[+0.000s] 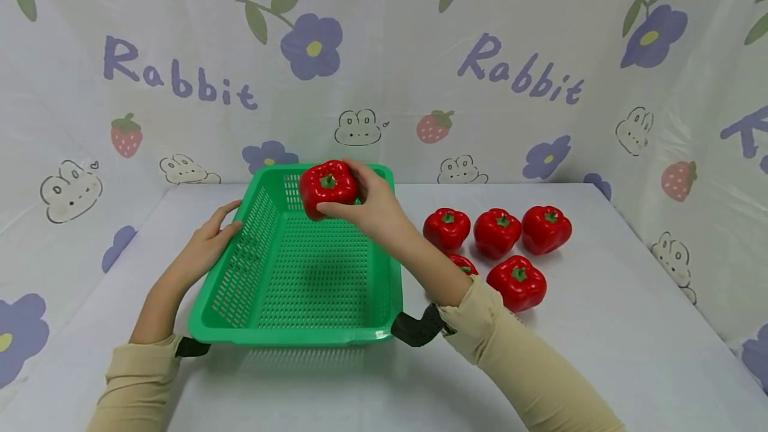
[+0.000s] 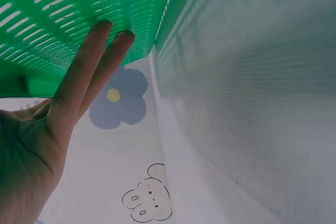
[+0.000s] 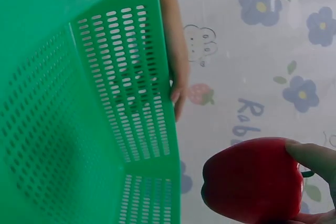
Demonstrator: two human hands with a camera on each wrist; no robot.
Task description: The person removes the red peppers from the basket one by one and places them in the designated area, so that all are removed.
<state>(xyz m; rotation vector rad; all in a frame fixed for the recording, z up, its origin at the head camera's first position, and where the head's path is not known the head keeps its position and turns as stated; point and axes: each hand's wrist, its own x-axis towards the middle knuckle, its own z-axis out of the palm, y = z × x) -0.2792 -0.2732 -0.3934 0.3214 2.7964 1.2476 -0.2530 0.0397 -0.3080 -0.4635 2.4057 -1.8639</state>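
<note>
My right hand holds a red bell pepper over the far part of a green plastic basket, thumb on the near side and fingers behind. In the right wrist view, that pepper lies sideways between thumb and fingers, its green stem toward the palm. At the basket's left side is my left hand, thumb at the rim. The left wrist view shows two straight fingers against the outside of the slotted wall. Inside, the basket's perforated floor shows bare, with a dark shadow on it.
Several more red bell peppers stand on the white table right of the basket, one partly hidden by my right forearm. A white curtain with flowers, rabbits and lettering hangs behind the table. Black wrist straps sit near the basket's front corners.
</note>
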